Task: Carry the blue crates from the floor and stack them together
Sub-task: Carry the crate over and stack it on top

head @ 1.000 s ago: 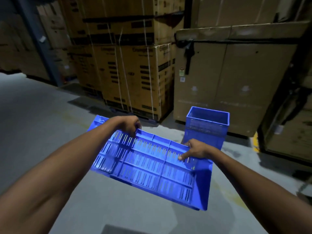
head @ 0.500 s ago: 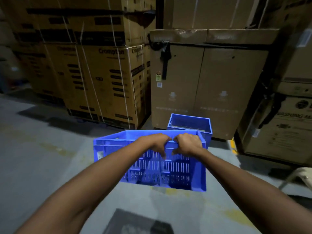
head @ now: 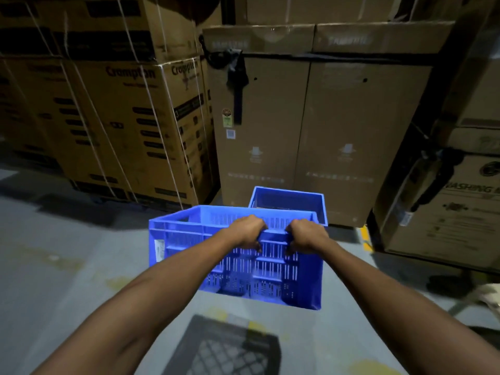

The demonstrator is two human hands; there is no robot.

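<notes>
I hold a blue slotted crate [head: 189,239] upright in the air above the grey floor. My left hand [head: 247,231] and my right hand [head: 307,235] grip its near rim side by side, fingers curled over the edge. Just behind it a second blue crate [head: 286,203] stands with its open top up, against a tall cardboard box; its lower part is hidden by the crate I carry.
Strapped cardboard cartons [head: 121,117] are stacked at the left, tall boxes [head: 311,117] straight ahead and more cartons [head: 446,207] at the right. A dark grid-patterned crate shadow [head: 224,347] lies on the floor [head: 54,280] below my arms.
The crate has turned from bottom-up and tilted to upright, both hands shifting to the near rim. I have come closer to the standing crate and the boxes.
</notes>
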